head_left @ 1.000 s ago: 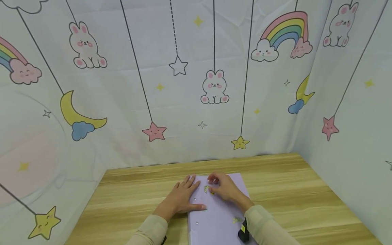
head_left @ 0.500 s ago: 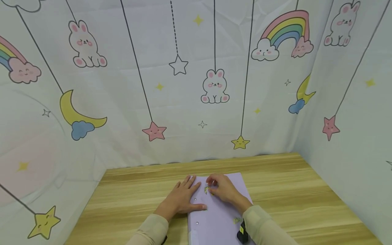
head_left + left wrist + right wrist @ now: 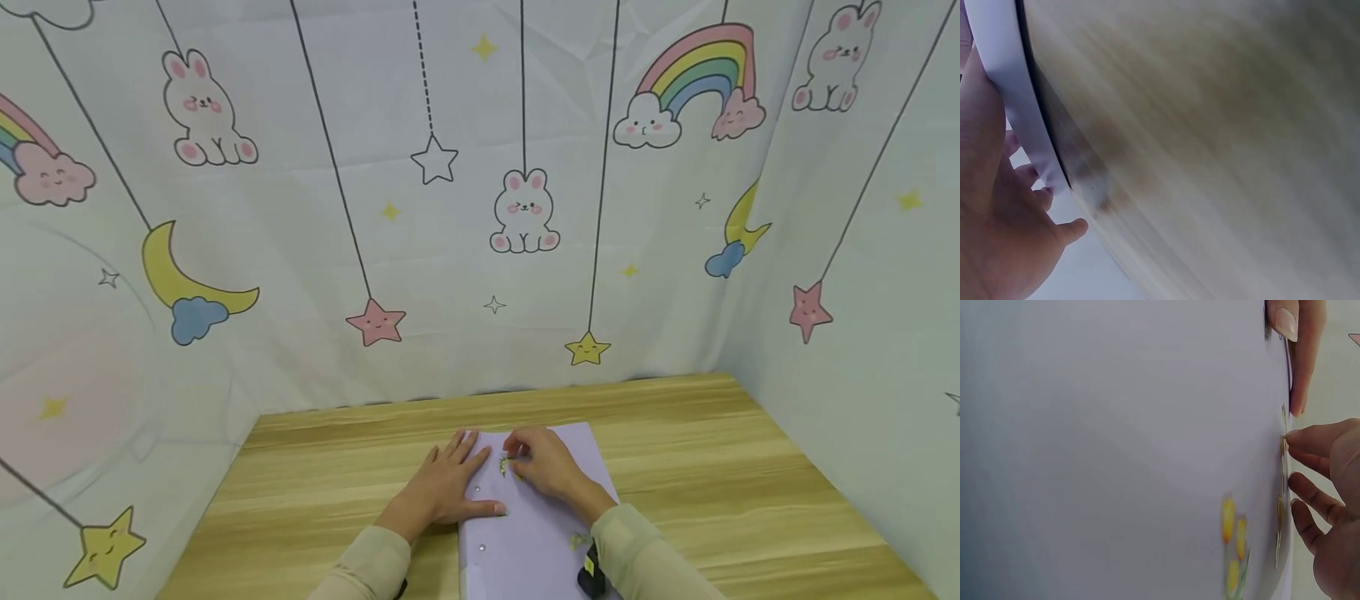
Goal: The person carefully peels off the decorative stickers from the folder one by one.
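"What's the right hand (image 3: 551,467) gripping?"
"Fingers bent at a small yellow-and-green floral decoration (image 3: 503,467) — touching there, though I can't tell whether they pinch it."
"Where does that lie?"
"On the far part of a smooth lavender rectangular folder (image 3: 525,575)."
"And the left hand (image 3: 442,483)?"
"Spread, fingers straight, across the folder's left edge."
"Farther out?"
"Printed-looking yellow tulips (image 3: 1234,544) nearer the person — then the wood-grain table (image 3: 322,500) beneath."

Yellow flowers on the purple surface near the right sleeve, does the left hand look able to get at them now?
Probably yes: mostly bare purple surface lies between the left hand and the yellow flowers, though the right sleeve sits close beside them.
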`<state>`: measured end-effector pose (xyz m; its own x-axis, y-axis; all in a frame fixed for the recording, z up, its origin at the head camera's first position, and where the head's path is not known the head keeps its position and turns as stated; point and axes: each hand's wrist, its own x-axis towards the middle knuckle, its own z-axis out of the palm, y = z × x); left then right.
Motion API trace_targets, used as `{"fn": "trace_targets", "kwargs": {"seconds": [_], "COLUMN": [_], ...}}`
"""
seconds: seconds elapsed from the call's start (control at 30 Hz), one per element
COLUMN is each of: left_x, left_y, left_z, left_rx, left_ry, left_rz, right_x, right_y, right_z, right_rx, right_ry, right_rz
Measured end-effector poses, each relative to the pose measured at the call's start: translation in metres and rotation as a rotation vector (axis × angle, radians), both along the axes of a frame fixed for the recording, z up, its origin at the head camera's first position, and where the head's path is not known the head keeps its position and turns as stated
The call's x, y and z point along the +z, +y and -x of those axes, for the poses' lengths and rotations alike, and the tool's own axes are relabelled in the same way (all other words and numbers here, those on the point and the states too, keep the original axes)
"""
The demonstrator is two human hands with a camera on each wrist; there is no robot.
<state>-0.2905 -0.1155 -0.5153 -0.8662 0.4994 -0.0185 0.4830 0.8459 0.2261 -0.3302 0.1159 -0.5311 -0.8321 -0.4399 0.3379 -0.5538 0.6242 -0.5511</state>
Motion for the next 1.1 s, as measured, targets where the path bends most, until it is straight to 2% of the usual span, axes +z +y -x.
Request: {"fn": "trace_targets", "kwargs": {"seconds": [0.3, 0.73, 1.1], "left_x": [-0.0015, -0.0019, -0.0026], "left_y": [-0.0008, -0.0002, 0.0016], "left_z": [-0.0001, -0.0002, 0.0022], "left_rx": [0.002, -0.001, 0.004], "left_ry": [0.004, 0.003, 0.002], "left_rz": [-0.003, -0.003, 0.002], "right_x": [-0.0006, -0.0015, -0.0061], "right_y": [-0.0014, -0.0029, 0.002], "right_z": [0.0011, 0.0015, 0.0069], "right_rx": [0.0, 0.003, -0.04], "right_ry": [0.02, -0.007, -0.083], "right_rz": [0.003, 0.042, 0.089]}}
